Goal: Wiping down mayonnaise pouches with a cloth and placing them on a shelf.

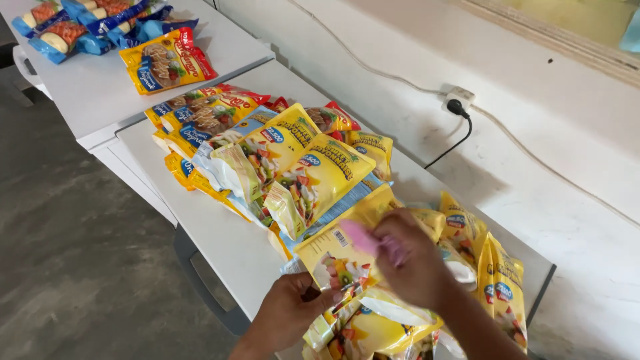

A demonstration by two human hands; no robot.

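A white surface (227, 247) carries a long heap of yellow pouches (280, 153) beyond both hands. The left hand (290, 313) pinches one yellow pouch (340, 250) at its lower edge; just above, the right hand (410, 260) is clamped on a pink cloth (363, 239), pressed against that pouch.

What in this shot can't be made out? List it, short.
- Pink object in the right hand: blurred and partly covered by the fingers; its kind is unclear.
- Yellow pouch pinned by the left hand: lower part hidden under both hands.
- Pouches at the bottom: cut off by the frame edge.
- Blue packs top left: cut by the edge, small.
- Wall socket: too small for detail.
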